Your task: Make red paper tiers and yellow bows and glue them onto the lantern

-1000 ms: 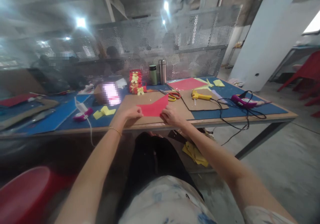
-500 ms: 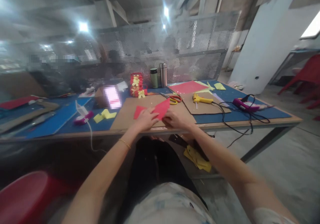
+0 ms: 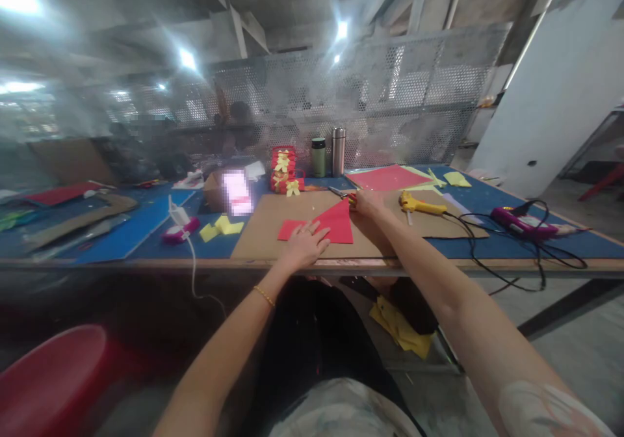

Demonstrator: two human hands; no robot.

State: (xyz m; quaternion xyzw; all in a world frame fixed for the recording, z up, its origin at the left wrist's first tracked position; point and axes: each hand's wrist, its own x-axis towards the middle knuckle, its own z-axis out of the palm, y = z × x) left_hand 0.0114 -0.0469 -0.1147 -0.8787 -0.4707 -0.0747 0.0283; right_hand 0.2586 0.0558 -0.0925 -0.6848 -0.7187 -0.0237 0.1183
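Note:
A folded sheet of red paper lies on a brown cardboard sheet in front of me. My left hand rests flat on its front edge, fingers stretched out. Just past the paper's raised right corner, my right hand is closed around the handles of the scissors. Their blades point to the back left, and the hand hides most of the handles. To the right of that hand lies a yellow glue gun with a black cord.
Behind the cardboard stand a red piece with yellow bows, a green cup and a steel flask. More red paper lies at the back right. Yellow pieces, a glowing screen and a purple power strip surround the work area.
My right hand has let go of the red paper, reached forward and right, and taken hold of the scissors. The paper now lies flatter under my left hand. The view has shifted left.

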